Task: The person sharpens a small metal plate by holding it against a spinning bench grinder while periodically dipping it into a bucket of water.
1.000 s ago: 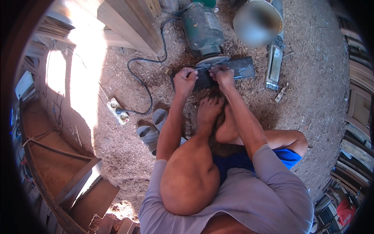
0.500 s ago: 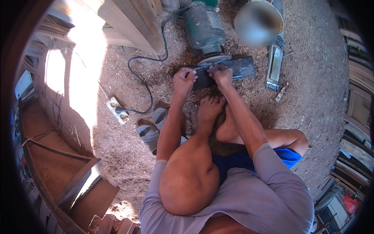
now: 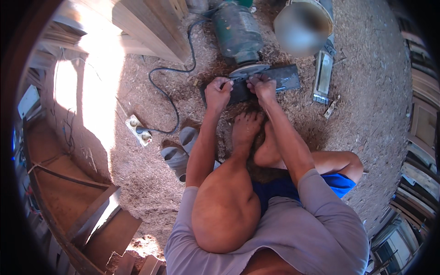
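Note:
A green electric motor (image 3: pixel 237 34) lies on the ground ahead of me, with a round grinding disc (image 3: pixel 249 70) on its near end. Under the disc's near edge is a flat dark board (image 3: pixel 285 78). My left hand (image 3: pixel 218 94) is closed in a pinch just left of the disc's near rim. On the other side of the rim, my right hand (image 3: pixel 262 89) has its fingers pressed together, close to the disc and over the board. Whatever lies between the fingertips is too small and hidden to make out. Whether the disc turns cannot be told.
A black cable runs from the motor to a white power strip (image 3: pixel 139 130) on the left. Sandals (image 3: pixel 175 158) lie beside my left forearm. A round bucket (image 3: pixel 303 28) and a long metal piece (image 3: pixel 323 75) are at the far right. Wooden beams (image 3: pixel 151 27) stand far left.
Both hands have shifted slightly to the right relative to the disc, staying close to its near rim. The view has moved a little. Both pinches remain closed.

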Motion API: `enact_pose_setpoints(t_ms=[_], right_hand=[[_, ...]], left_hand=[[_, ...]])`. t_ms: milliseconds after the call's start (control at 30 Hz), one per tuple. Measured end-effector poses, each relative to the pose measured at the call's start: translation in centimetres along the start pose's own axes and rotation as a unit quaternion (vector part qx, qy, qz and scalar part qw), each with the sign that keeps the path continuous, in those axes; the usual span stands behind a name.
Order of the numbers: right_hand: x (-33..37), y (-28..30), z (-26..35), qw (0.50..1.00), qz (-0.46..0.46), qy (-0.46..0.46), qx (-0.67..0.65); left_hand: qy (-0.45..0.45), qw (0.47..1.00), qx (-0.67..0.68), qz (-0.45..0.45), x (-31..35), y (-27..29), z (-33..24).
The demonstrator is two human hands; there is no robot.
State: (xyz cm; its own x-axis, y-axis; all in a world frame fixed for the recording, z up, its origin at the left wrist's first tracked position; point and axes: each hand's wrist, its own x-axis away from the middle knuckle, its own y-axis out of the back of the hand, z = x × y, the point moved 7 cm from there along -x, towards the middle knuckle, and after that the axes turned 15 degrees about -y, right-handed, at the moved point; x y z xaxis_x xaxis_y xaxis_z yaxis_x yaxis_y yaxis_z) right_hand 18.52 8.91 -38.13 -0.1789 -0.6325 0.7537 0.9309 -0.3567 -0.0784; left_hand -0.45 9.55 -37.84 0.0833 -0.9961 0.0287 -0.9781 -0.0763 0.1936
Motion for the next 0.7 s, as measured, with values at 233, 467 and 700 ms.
enact_pose_setpoints(t_ms=[233,467,700], right_hand=[[0.0,0.3,0.1,1.000,-0.006,-0.010,-0.016],[-0.3,0.6,-0.2,1.000,-0.005,-0.025,-0.009],[-0.4,1.2,0.0,0.999,-0.016,-0.023,-0.020]], left_hand=[[0.003,0.998,-0.066,0.007,-0.2,-0.2,-0.1],[-0.004,0.996,-0.091,0.013,-0.3,-0.5,-0.2],[-0.023,0.991,-0.131,0.027,-0.5,-0.9,-1.1]])
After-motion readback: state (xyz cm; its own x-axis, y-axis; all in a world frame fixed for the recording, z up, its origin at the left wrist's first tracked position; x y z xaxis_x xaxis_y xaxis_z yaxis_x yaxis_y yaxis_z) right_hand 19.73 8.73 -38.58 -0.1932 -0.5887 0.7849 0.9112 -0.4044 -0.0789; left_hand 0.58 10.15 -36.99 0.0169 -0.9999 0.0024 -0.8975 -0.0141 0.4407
